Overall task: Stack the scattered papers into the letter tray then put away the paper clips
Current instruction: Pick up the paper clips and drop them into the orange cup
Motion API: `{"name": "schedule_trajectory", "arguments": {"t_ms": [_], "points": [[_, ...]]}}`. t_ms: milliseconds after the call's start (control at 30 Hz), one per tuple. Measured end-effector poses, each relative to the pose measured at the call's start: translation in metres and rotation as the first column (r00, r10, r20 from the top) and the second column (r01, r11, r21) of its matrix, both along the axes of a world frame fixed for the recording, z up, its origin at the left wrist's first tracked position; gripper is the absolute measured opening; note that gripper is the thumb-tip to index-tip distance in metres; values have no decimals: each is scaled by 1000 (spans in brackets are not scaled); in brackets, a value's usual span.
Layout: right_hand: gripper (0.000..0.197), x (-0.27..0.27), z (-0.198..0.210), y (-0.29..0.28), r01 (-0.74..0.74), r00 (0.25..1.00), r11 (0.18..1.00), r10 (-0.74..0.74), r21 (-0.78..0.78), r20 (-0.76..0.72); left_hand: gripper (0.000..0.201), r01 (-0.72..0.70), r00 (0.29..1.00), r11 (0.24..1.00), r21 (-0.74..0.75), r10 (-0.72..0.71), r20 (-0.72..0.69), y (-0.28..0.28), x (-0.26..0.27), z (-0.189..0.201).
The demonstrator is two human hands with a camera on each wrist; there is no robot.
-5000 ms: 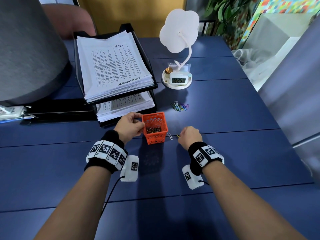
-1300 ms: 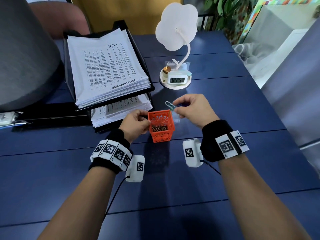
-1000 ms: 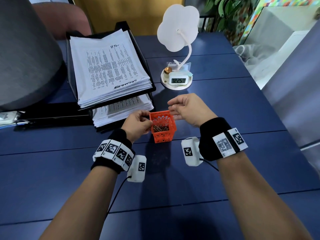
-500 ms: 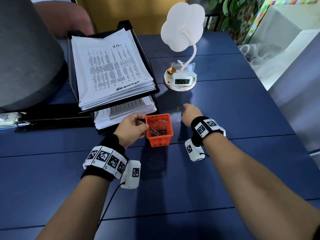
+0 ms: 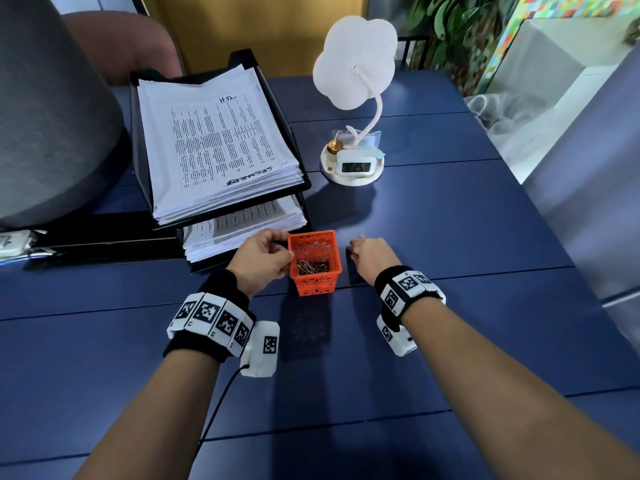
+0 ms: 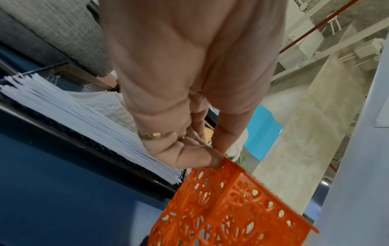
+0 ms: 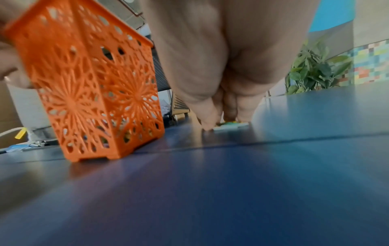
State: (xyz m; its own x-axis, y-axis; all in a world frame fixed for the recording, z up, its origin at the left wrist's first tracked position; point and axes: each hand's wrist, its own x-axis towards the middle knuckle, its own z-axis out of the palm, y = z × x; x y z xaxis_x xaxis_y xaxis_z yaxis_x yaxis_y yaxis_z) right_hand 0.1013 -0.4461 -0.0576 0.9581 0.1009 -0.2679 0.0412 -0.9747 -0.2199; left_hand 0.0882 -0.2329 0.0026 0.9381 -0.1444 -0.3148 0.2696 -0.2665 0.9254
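A blue tabletop (image 5: 450, 237) carries, at its far left, a black letter tray (image 5: 277, 109) whose two tiers already hold thick stacks of printed papers (image 5: 214, 143), with a white flower-shaped desk lamp (image 5: 355, 64) and its small clock (image 5: 354, 166) standing to the right. Just in front of the tray sits an orange openwork basket (image 5: 317, 282), a heap of paper clips (image 5: 311, 267) lying in its bottom. The left hand (image 5: 261, 259) grips the basket's near-left rim, thumb hooked over the edge, steadying it. The right hand (image 5: 369, 256) lies low on the tabletop just right of the basket, fingers drawn together and tips down on the surface; the right wrist view shows something small, green and yellow at the fingertips (image 7: 207, 124), seemingly the last loose clips, though whether they are pinched cannot be told. Such clips are light, stiff wire and lie flat, so they would likely slide away under a flat press; nipping them by an edge, or raking them into a bunch first, looks the surer hold. The basket, light plastic, would tip easily if left unsteadied.
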Motion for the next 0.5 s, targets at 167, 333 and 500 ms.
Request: {"name": "schedule_trajectory", "arguments": {"t_ms": [167, 333, 500], "points": [[31, -12, 15, -1, 45, 999, 999, -44, 16, -16, 19, 5, 1000, 1000, 16, -5, -12, -3, -2, 1], [34, -9, 22, -14, 247, 969, 960, -244, 130, -40, 21, 13, 1000, 1000, 27, -12, -9, -1, -4, 2], [69, -15, 20, -18, 336, 927, 942, -330, 5, -179, 21, 11, 1000, 999, 35, -11, -2, -1, -4, 1]]}}
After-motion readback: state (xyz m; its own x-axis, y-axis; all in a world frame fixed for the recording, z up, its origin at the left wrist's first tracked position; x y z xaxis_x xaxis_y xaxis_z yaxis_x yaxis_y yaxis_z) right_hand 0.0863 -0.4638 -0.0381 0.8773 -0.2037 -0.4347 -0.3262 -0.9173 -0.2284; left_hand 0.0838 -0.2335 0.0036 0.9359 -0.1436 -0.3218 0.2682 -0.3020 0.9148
